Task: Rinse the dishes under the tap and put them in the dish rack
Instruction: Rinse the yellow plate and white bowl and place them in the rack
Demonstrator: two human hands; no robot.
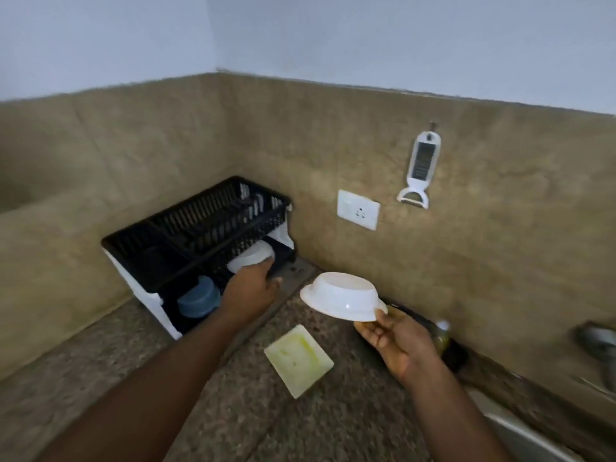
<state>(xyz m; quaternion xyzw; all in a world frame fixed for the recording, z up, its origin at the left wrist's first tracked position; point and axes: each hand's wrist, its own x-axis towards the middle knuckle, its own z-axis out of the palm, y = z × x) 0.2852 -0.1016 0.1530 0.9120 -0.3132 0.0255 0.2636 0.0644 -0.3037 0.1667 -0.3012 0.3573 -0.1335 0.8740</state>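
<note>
With our left hand (250,288) seemingly gripping one white bowl (251,256) inside the dish rack (196,225) at the tabletop's back corner, our right hand (393,338) pinches another bowl (343,295) by its rim, which could slip.

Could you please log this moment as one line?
left hand: placing white bowl in dish rack | right hand: holding second bowl

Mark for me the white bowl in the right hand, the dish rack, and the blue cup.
white bowl (343,296), head view, on its outer side wall.
dish rack (213,215), head view, on the black upper tier.
blue cup (199,300), head view, on its side, lower tier.
</note>
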